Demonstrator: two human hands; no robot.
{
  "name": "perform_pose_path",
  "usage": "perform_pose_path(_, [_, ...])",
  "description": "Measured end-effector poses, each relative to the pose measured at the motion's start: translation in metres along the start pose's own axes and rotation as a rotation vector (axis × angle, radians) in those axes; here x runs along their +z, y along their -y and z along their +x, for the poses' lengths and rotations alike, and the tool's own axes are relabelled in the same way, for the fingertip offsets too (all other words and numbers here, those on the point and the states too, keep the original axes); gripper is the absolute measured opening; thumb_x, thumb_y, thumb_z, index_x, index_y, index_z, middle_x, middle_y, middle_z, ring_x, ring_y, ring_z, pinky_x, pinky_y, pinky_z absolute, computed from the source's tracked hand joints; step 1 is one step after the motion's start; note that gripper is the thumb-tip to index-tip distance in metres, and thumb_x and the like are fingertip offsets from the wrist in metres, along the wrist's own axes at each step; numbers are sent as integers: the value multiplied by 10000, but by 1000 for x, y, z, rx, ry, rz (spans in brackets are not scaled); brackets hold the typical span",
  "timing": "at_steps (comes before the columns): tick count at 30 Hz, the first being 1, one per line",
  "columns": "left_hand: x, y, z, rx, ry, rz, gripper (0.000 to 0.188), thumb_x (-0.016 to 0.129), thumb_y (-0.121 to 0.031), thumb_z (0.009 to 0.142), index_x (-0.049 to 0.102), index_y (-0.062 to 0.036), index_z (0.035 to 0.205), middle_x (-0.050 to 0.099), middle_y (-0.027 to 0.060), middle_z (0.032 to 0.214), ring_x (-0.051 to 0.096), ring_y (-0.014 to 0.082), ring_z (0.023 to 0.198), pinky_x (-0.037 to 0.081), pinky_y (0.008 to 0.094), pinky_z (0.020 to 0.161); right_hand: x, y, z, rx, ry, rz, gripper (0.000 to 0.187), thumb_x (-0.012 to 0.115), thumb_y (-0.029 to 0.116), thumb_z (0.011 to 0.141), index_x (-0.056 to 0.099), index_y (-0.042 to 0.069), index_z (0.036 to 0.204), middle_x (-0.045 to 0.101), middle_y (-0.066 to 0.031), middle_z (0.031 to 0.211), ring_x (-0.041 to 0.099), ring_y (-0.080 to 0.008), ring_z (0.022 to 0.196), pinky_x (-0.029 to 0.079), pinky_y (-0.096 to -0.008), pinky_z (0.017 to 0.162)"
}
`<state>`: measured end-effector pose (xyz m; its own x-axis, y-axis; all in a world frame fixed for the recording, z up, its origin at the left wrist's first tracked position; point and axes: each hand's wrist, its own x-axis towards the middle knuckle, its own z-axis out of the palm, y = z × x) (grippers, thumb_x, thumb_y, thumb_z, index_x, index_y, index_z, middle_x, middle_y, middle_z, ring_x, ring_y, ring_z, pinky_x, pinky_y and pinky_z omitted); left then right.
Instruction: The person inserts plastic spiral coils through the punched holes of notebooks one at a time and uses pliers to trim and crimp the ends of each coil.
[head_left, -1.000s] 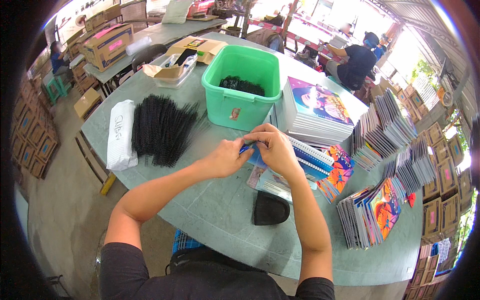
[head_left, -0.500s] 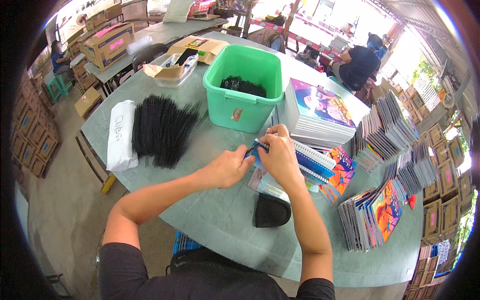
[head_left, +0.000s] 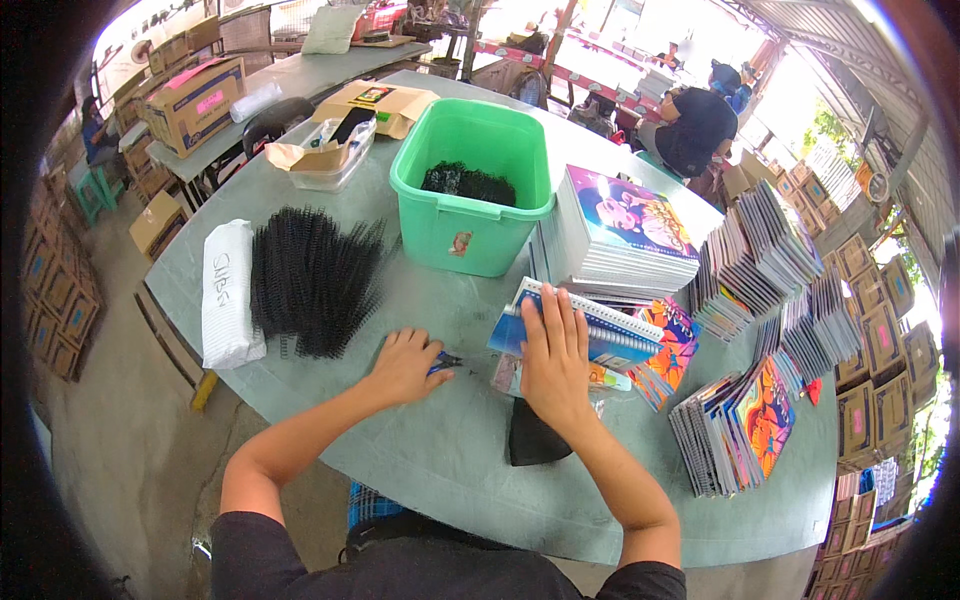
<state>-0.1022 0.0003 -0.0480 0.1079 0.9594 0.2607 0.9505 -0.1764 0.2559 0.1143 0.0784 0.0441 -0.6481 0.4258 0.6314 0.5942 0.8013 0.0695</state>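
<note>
My left hand (head_left: pixel 402 368) is low over the table, its fingers round the handles of small blue-handled pliers (head_left: pixel 446 362); the jaws point right. My right hand (head_left: pixel 555 355) lies with fingers stretched out across a blue-covered spiral notebook (head_left: pixel 622 351), which shows a row of binding along its upper edge. Under and beside it are more notebooks, among them one with an orange and purple cover (head_left: pixel 678 340). A black, rounded flat piece (head_left: pixel 537 436) lies just below my right hand, partly covered by my wrist.
A green tub (head_left: pixel 470 235) holds black binding coils. To its left lie a heap of black coils (head_left: pixel 312 280) and a white wrapped packet (head_left: pixel 232 295). Notebook stacks (head_left: pixel 635 225) and bound notebooks (head_left: pixel 740 430) fill the right side. A person (head_left: pixel 695 130) sits beyond the table.
My left hand has moved down and left to the table with the pliers, away from the notebook. My right hand has gone from pinching the notebook's corner to lying flat on it.
</note>
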Motion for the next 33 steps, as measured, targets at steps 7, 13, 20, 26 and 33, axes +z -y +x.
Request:
perform_pose_path(7, [44, 27, 58, -197, -289, -85, 272, 588, -256, 813, 583, -19, 947, 540, 215, 1018, 521, 397, 930, 430, 481, 748, -37, -39, -22, 147, 121, 77, 264, 606, 102, 785, 601, 103, 1048, 626, -106, 900, 595, -286, 837, 448, -399, 747])
perform_pose_path(13, [94, 94, 93, -124, -136, -25, 275, 512, -41, 734, 579, 10, 996, 586, 235, 953, 518, 405, 1017, 434, 459, 862, -113, -93, -28, 501, 72, 23, 191, 618, 155, 840, 583, -1, 944, 637, -158, 825, 609, -336, 756, 467, -392, 649])
perform_pose_path(20, [41, 82, 85, -216, -169, 191, 310, 581, -83, 787, 564, 2, 1085, 515, 212, 1089, 510, 366, 998, 465, 448, 819, -280, -138, -51, 646, -434, -406, 205, 614, 82, 808, 632, 23, 1004, 603, -98, 853, 559, -212, 703, 443, -318, 648])
perform_pose_path(26, [58, 57, 101, -185, -143, 90, 234, 515, -7, 781, 604, -7, 998, 573, 195, 996, 548, 363, 922, 474, 428, 775, -188, -227, -145, 1012, 308, -412, 499, 598, 168, 675, 515, 29, 1147, 627, -268, 886, 614, -419, 849, 489, -477, 763])
perform_pose_path(33, [-61, -4, 115, 29, -312, -298, 110, 542, 22, 786, 625, 4, 856, 636, 145, 797, 632, 324, 705, 489, 367, 686, -196, -263, -95, 1123, 310, -340, 338, 599, 157, 644, 618, -62, 901, 627, -276, 851, 620, -400, 869, 474, -469, 792])
